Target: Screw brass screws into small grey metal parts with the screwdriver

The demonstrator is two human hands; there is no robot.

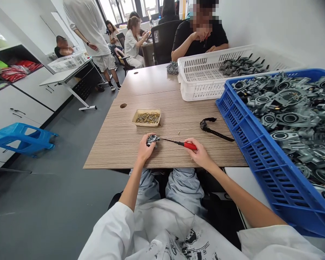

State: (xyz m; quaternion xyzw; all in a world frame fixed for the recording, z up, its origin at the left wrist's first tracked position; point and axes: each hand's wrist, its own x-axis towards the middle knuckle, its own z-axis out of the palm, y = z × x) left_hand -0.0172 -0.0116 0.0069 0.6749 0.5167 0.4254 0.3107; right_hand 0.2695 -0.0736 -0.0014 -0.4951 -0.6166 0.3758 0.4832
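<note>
Near the front edge of the wood-grain table [111,144], my left hand [145,150] is closed around a small grey metal part [152,139]. My right hand [199,154] grips the red handle of a screwdriver [190,145]. Its long dark shaft points left, and the tip meets the right side of the metal part. Just beyond my left hand is a shallow beige tray [135,123] full of small brass-coloured pieces. A couple of tiny loose pieces [178,132] lie on the table between the tray and my right hand.
A blue crate [242,133] heaped with metal castings stands at the right. Behind it is a white basket [200,90] with more parts. A black wristwatch [215,131] lies beside the blue crate. One person sits across the table; others sit or stand farther back.
</note>
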